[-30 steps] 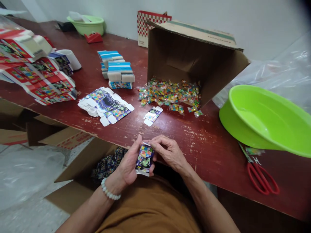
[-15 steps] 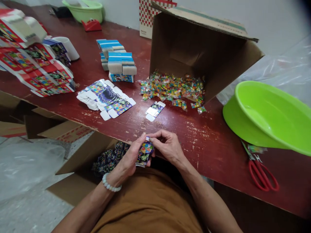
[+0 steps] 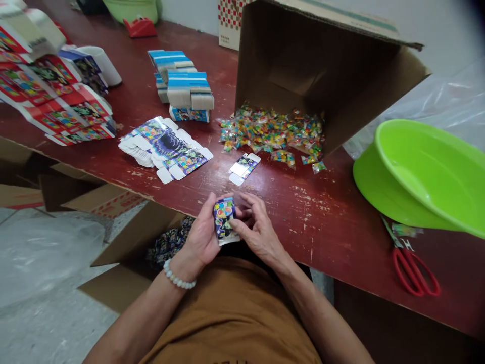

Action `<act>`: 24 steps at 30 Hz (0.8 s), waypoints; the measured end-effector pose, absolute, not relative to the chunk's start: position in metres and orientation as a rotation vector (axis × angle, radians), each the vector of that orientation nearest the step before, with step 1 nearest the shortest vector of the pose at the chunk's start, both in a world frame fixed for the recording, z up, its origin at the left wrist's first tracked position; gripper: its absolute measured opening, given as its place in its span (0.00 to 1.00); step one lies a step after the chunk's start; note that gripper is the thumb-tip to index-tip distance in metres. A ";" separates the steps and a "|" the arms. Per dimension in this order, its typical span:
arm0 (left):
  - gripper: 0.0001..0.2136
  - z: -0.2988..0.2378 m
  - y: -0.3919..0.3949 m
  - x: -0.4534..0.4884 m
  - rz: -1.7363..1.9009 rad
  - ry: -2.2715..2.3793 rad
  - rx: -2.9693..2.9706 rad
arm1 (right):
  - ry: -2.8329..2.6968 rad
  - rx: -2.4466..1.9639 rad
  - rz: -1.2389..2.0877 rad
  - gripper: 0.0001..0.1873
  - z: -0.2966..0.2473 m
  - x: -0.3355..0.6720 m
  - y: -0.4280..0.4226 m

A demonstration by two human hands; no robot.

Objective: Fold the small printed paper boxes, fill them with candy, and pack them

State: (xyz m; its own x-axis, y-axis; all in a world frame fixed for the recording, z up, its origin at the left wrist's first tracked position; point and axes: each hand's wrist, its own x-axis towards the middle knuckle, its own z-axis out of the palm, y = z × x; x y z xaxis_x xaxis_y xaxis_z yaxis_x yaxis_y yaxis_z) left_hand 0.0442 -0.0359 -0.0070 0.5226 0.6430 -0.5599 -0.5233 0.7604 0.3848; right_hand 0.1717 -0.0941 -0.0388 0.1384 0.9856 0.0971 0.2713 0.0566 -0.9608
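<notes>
A small printed cardboard box [image 3: 224,220], purple with bright pictures, is upright between both hands at the near edge of the dark red table [image 3: 326,212]. My left hand [image 3: 202,235], with a bead bracelet on its wrist, grips the box's left side. My right hand [image 3: 255,230] holds the right side, fingers curled round it. One flat box blank [image 3: 244,168] lies on the table just beyond my hands. A fanned pile of flat blanks [image 3: 166,153] lies to the left. Wrapped candies [image 3: 273,134] spill from a cardboard carton [image 3: 322,71] lying on its side.
A green basin [image 3: 424,177] leans at the right, red scissors [image 3: 415,268] in front of it. Blue-and-white stacks [image 3: 184,91] and red printed boxes [image 3: 56,108] sit at the back left. An open carton with filled boxes [image 3: 166,242] stands on the floor below the table edge.
The box's top flap has been closed. Both hands now hold the shut box upright, a little higher and further forward. The camera has tipped down slightly.
</notes>
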 end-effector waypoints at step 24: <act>0.19 0.008 -0.033 0.006 0.547 0.783 0.815 | -0.803 -1.173 1.087 0.18 -0.005 0.187 -0.091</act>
